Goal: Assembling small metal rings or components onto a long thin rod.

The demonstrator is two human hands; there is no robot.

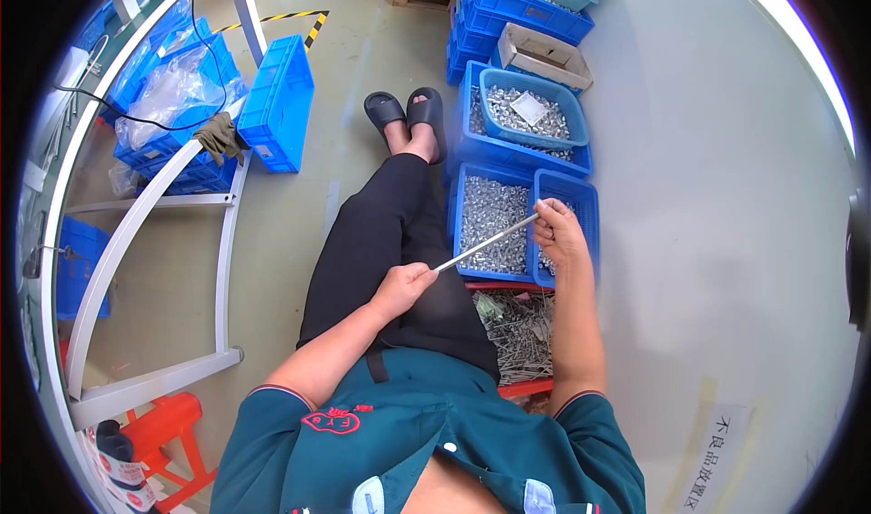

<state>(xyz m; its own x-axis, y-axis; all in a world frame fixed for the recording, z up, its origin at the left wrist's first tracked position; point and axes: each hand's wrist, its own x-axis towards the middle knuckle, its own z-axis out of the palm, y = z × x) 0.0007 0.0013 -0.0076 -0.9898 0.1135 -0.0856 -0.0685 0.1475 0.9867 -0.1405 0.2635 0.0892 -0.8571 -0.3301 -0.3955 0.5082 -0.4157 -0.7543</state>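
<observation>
Sitting on the grey floor (708,242), we are keeping a row of blue crates (522,156) beside our right leg, the nearest ones (490,219) holding small silvery metal parts. A red tray of thin metal pins (522,332) is lying just behind them. Our right hand (558,233) is pinching one end of a slim metal rod (485,242) above the crates, while our left hand (404,287) is gripping the other end over our lap.

grey floor (363,51) bearing blue crates (281,101), perhaps pallets.
</observation>
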